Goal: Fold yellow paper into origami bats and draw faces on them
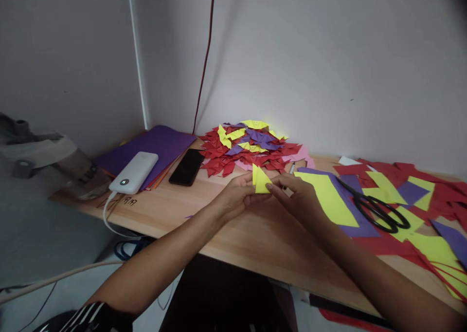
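A small piece of folded yellow paper (261, 181) with pointed tips is held up over the table, between both hands. My left hand (239, 192) grips it from the left, its fingers partly behind the paper. On the other side, my right hand (292, 188) pinches the paper's lower right edge between thumb and fingers. Behind my hands lies a heap of folded paper figures (251, 144) in red, yellow, purple and pink. Some of the yellow ones have small faces drawn on them. Yellow sheets (330, 200) rest on purple paper just right of my right hand.
Black-handled scissors (379, 212) lie open among paper scraps (419, 195) at the right. A dark phone (187, 167), a white power bank (134, 172) with a cable and a purple folder (166, 139) are on the left. A clear jug (78, 171) stands at the table's left end.
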A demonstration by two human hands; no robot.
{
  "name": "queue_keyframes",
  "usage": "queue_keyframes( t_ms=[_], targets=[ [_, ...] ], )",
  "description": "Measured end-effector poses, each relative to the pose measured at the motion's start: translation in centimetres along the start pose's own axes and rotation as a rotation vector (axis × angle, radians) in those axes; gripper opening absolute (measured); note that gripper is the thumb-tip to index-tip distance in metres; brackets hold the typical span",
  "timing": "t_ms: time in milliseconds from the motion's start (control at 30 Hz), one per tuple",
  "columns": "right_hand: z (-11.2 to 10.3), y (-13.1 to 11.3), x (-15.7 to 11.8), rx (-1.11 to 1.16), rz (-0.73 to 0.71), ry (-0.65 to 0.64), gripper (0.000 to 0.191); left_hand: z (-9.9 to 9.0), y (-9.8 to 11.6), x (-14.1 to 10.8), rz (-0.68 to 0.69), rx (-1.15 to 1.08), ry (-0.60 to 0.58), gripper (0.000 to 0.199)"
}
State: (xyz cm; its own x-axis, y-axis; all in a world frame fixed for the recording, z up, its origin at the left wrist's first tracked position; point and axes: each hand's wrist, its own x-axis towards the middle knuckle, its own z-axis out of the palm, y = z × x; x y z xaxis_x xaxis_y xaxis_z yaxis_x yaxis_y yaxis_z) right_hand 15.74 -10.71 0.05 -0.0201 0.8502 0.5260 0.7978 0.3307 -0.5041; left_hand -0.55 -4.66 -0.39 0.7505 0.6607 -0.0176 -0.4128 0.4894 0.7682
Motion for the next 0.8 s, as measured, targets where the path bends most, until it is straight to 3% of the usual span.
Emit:
queue_keyframes(
  t_ms=[267, 800],
  targets=[
    [-0.02, 0.44, -0.11, -0.048, 0.023, -0.083, 0.023, 0.11, -0.24, -0.11, -0.045, 0.009, 0.066, 0.028],
    [-0.06, 0.25, -0.17, -0.043, 0.035, -0.078, 0.025, -0.15, -0.78, -0.06, 0.014, 0.123, -0.042, 0.033]
  ],
)
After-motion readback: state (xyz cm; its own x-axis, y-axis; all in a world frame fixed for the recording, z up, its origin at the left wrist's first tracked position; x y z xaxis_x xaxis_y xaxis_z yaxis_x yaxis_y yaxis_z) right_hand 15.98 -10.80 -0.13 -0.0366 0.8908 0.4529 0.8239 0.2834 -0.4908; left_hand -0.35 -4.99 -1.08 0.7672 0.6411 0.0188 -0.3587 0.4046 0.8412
